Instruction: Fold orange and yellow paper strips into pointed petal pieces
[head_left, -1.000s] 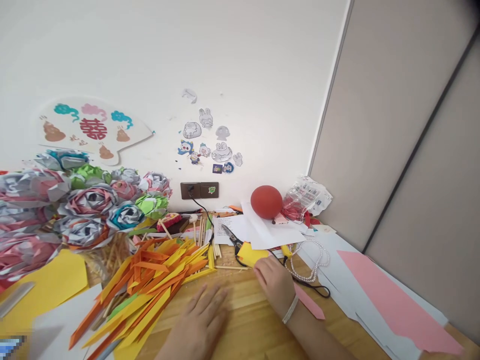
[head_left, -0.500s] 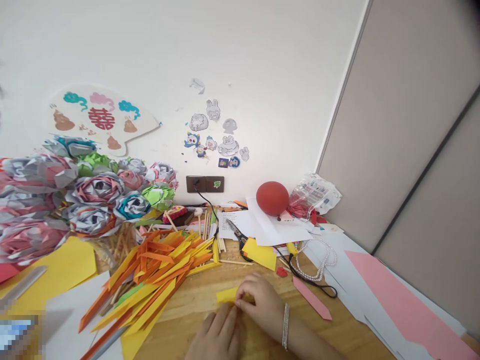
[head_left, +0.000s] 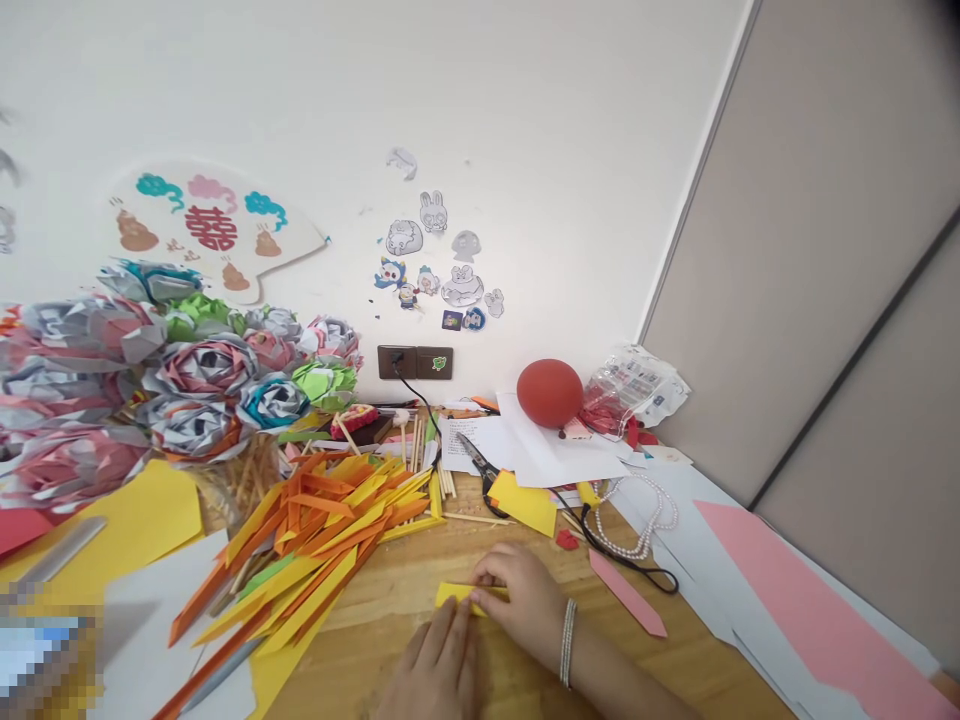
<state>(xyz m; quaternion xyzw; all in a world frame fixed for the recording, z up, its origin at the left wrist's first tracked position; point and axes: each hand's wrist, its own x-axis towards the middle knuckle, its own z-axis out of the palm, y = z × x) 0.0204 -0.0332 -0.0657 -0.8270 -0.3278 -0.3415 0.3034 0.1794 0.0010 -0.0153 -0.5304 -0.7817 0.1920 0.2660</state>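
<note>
Right now both sets of fingers press flat, uncurled, on a small yellow paper strip (head_left: 461, 596): the right hand (head_left: 517, 600) pins its far edge, the left hand (head_left: 439, 665) its near side. Its long axis runs left-right on the wooden surface (head_left: 390, 600). Beyond the thin, matte strip lie scissors (head_left: 480, 465).

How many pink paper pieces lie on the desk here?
2. A small pink strip lies just right of the right hand; a large pink sheet lies along the desk's right edge. More may hide under the clutter.
</note>
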